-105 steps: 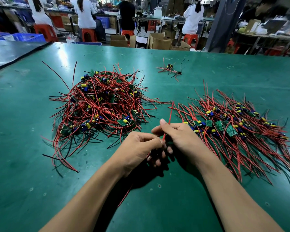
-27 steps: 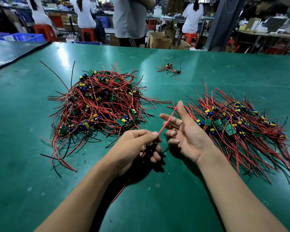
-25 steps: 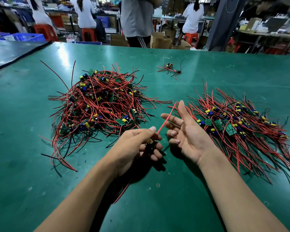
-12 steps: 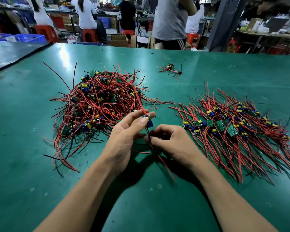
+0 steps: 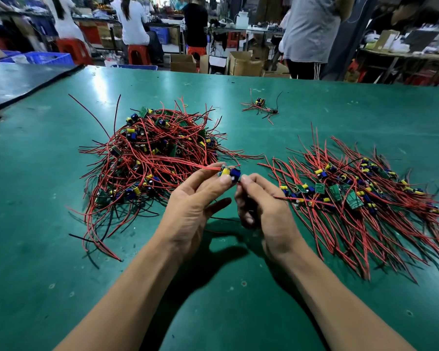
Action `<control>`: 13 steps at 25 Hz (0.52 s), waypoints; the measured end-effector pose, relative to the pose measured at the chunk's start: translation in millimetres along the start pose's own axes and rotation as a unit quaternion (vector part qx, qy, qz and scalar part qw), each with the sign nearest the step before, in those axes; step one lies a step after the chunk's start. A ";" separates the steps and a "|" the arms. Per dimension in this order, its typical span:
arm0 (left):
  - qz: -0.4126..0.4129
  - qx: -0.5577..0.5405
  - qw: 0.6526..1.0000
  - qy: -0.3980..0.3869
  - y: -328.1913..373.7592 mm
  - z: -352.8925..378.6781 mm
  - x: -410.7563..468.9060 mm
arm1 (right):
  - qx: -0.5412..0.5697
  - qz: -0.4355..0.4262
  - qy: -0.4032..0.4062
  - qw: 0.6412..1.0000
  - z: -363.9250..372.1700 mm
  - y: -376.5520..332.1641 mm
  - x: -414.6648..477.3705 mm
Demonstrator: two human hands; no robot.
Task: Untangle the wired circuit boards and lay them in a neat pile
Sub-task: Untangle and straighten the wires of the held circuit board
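Observation:
A small circuit board [image 5: 230, 173] with yellow and blue parts is pinched between the fingertips of my left hand [image 5: 195, 206], above the green table [image 5: 213, 312]. Its red wires run left over the tangled heap [image 5: 152, 158] of wired boards. My right hand [image 5: 262, 209] is curled beside the board, its fingertips at the board's right end, gripping a red wire that trails right toward the sorted pile [image 5: 360, 198]. That pile lies fanned out with its wires roughly parallel.
A lone wired board [image 5: 260, 107] lies farther back on the table. A dark bench [image 5: 15, 82] adjoins at the far left. Beyond the far edge are cardboard boxes [image 5: 241, 62], red stools and several people, one standing close [image 5: 312, 34].
The board moved from low near the table up and right, held between both hands. My right hand went from open to curled on a wire. The standing person walked right.

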State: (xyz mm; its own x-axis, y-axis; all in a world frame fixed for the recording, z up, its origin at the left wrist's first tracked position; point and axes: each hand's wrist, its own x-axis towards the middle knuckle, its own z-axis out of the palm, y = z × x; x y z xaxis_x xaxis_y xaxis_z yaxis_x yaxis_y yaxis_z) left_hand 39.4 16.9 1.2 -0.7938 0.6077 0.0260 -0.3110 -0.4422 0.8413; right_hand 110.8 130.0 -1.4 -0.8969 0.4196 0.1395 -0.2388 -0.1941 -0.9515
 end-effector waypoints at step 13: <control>-0.175 0.051 0.976 -0.120 0.3 -0.3 -3.4 | 0.033 0.206 -0.064 0.976 -24.6 -15.9 4.3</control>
State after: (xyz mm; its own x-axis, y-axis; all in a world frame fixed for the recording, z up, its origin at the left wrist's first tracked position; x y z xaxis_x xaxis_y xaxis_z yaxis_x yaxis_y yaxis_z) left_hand 41.9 14.5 1.2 -0.4994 0.8521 -0.1565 -0.4774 -0.1199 0.8705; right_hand 119.8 156.7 7.6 -0.9598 0.1806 -0.2150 0.1333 -0.3808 -0.9150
